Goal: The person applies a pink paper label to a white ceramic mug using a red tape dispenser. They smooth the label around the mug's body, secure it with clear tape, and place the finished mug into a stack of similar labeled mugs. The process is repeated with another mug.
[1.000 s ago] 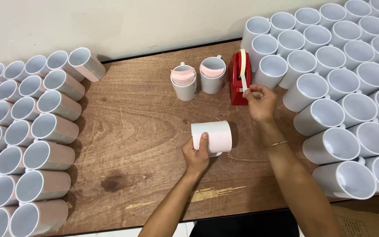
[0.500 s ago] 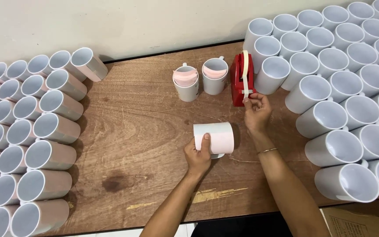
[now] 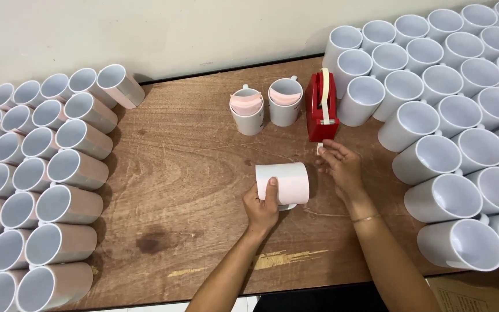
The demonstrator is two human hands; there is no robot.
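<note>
The white mug [image 3: 282,183] lies on its side at the centre of the frame, wrapped in a white sheet, on the brown wooden table [image 3: 192,173]. The left hand [image 3: 263,207] grips it from below, thumb pressed on the near left part of its side and fingers curled under it. The right hand [image 3: 341,166] sits just right of the mug, fingers loosely bent, with thumb and forefinger pinched on a small pale strip of tape [image 3: 319,148]; a thin bracelet [image 3: 366,218] circles its wrist.

Just above the right hand stands a red tape dispenser [image 3: 321,107] with a pale roll on top. To its left stand two upright mugs [image 3: 265,107] side by side, each with a pinkish sheet curled inside.

Along the left edge of the frame lie rows of mugs on their sides [image 3: 36,179], their open mouths turned toward the upper left, their bodies wrapped in pinkish sheets. Filling the upper right and right of the frame is a dense group of plain white mugs [image 3: 451,110], tilted with their open mouths toward the camera and packed against one another. A pale wall [image 3: 174,29] runs behind the table, and the corner of a cardboard box [image 3: 475,292] shows at the lower right.
</note>
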